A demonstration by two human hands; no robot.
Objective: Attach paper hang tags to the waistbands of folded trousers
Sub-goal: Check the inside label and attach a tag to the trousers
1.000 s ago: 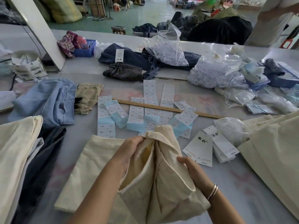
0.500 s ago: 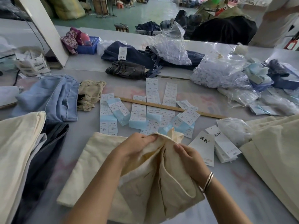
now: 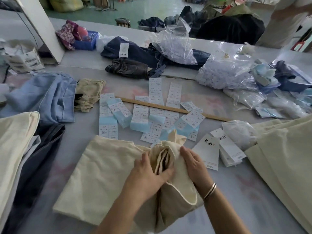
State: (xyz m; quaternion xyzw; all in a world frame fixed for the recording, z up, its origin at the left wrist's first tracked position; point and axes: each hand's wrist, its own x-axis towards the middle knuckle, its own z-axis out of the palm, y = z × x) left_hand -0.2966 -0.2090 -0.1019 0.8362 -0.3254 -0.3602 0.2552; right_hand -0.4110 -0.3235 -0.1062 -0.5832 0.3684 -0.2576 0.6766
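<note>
Cream cotton trousers lie bunched between my hands: left hand and right hand both grip the gathered waistband; white paper hang tags rest just right.

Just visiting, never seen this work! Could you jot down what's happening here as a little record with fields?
Activity: person bunching up the waistband of cream trousers on a grey table
Left hand: grips the gathered fabric
Right hand: grips the fabric from the other side
Hang tags: white, lying right of the hands, none held
Sticker sheets: spread beyond the trousers
Wooden ruler: across the stickers
Tag attached: not yet visible
</note>
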